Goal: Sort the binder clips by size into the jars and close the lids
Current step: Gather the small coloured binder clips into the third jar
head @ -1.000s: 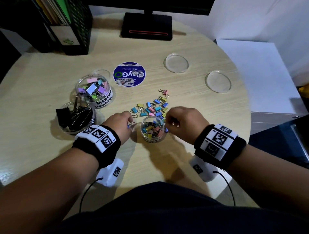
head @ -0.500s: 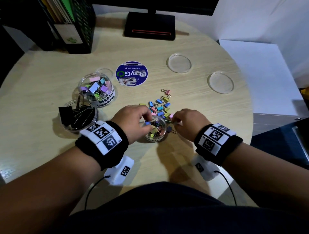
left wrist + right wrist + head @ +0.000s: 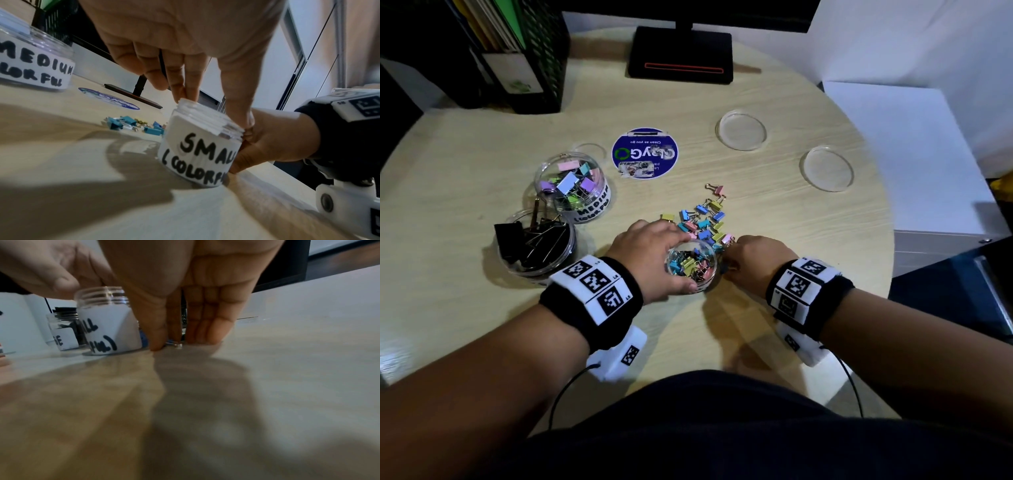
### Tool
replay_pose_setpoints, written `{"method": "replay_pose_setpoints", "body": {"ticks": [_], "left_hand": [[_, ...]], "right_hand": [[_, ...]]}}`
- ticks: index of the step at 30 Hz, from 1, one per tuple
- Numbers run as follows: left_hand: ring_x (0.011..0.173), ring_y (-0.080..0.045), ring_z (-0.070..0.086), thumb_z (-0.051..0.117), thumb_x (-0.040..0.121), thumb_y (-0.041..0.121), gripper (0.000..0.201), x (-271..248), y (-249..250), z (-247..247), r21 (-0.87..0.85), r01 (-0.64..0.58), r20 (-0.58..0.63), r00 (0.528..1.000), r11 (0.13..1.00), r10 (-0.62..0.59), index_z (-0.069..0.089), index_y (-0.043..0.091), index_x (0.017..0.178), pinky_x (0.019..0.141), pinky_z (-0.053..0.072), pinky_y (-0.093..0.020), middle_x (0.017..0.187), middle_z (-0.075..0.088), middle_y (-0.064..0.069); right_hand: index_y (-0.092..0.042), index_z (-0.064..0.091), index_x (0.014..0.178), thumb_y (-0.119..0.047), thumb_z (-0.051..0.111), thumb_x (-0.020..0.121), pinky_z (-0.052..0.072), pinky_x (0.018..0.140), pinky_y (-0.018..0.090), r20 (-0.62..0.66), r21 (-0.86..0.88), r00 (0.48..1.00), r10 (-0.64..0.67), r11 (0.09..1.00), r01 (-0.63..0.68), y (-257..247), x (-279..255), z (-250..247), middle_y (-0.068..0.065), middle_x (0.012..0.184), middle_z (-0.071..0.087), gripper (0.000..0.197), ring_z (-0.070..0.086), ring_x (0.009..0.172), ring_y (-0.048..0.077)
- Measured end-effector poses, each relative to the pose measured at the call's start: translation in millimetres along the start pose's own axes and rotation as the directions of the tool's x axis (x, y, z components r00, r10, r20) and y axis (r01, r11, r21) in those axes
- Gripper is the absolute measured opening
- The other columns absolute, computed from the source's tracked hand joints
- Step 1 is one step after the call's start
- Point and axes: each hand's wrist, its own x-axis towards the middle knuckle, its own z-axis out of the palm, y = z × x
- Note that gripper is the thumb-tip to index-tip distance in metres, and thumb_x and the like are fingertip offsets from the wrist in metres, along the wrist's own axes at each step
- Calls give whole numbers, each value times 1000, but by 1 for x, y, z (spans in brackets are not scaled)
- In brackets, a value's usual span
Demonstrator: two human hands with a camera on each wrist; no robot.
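Note:
The small jar (image 3: pixel 715 264), labelled SMALL COLORFUL (image 3: pixel 197 149), stands open near the table's front, partly filled with small coloured clips. My left hand (image 3: pixel 671 263) grips it by the rim, fingers on the far edge and thumb on the near edge (image 3: pixel 216 107). Just right of the small jar (image 3: pixel 107 318), my right hand (image 3: pixel 732 255) reaches down to the table. Its thumb and forefinger pinch a small clip (image 3: pixel 177 344). Several loose small clips (image 3: pixel 703 219) lie behind the jar.
The medium jar (image 3: pixel 594 205) of pastel clips and the large jar (image 3: pixel 571 246) of black clips stand open at the left. Clear lids (image 3: pixel 741 130) (image 3: pixel 827 168) and a blue disc (image 3: pixel 644 153) lie farther back. A monitor stand (image 3: pixel 680 54) and a mesh file holder (image 3: pixel 530 58) line the far edge.
My left hand moved right from beside the small jar, passed over its mouth and took hold of its rim. My right hand stayed right of the jar and came down onto a clip.

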Motion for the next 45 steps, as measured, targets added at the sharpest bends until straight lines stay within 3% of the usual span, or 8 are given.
{"method": "replay_pose_setpoints", "body": {"ticks": [8, 13, 17, 20, 23, 29, 37, 45], "left_hand": [[131, -14, 31, 70, 67, 60, 82, 0, -1, 4, -25, -3, -5, 1000, 1000, 3, 38, 34, 138, 107, 26, -29, 144, 37, 10], [129, -15, 32, 71, 68, 56, 81, 3, 1, 7, -24, -24, -20, 1000, 999, 24, 40, 30, 138, 106, 27, -29, 142, 39, 9], [127, -16, 34, 70, 72, 54, 75, 4, 4, 6, -61, -44, -7, 999, 997, 44, 42, 28, 137, 104, 28, -28, 139, 41, 7], [115, -15, 46, 56, 86, 46, 50, 2, -5, 4, -238, -32, -106, 994, 971, 7, 48, 28, 131, 99, 39, -34, 132, 48, 5], [101, -16, 56, 52, 92, 32, 33, 8, -23, 2, -268, 65, -215, 969, 961, -125, 53, 25, 123, 91, 48, -38, 124, 51, 2], [122, -23, 46, 56, 90, 28, 46, 25, -39, 5, 30, 194, -22, 981, 981, -193, 46, 24, 135, 103, 39, -34, 136, 44, -5], [115, -24, 51, 61, 87, 32, 40, 31, -29, 12, 143, 152, 38, 987, 978, -159, 56, 22, 126, 94, 42, -32, 128, 54, -6], [96, -23, 57, 65, 84, 28, 17, 30, -25, 16, 145, 144, 16, 989, 979, -148, 64, 17, 98, 78, 44, -30, 104, 63, -6]], "right_hand": [[-20, 53, 84, -29, 58, 86, 37, 65, 27, -13, 78, 997, 73, 994, -72, 13, -4, -9, 3, 96, 61, 11, 55, 86, 22], [-18, 63, 92, -30, 66, 83, 37, 65, 24, -283, 302, 959, -7, 948, 96, -6, -10, -30, -8, 78, 53, 15, 49, 72, 13], [-18, 65, 96, -32, 62, 84, 37, 65, 25, -281, 241, 953, -110, 953, 182, -20, -7, -29, -2, 89, 64, 19, 54, 75, 16], [-18, 65, 99, -35, 61, 86, 36, 66, 24, -318, 293, 947, -34, 947, 132, -10, -3, -26, -2, 92, 63, 22, 51, 75, 14], [-21, 65, 109, -34, 58, 88, 39, 71, 25, -263, 257, 963, 60, 966, 10, 7, 4, -24, 0, 103, 63, 25, 56, 85, 17], [-36, 61, 119, -30, 56, 88, 47, 81, 30, -13, 96, 998, 58, 994, -57, 15, 14, -14, 2, 115, 62, 32, 57, 104, 24], [-20, 65, 102, -13, 56, 84, 41, 70, 27, -43, 75, 996, 78, 994, -74, 18, 16, -3, 4, 108, 61, 22, 57, 98, 26], [-14, 61, 97, -16, 56, 85, 38, 67, 26, -72, 93, 994, 82, 993, -75, 23, 10, 1, 5, 105, 58, 13, 57, 93, 26]]}}
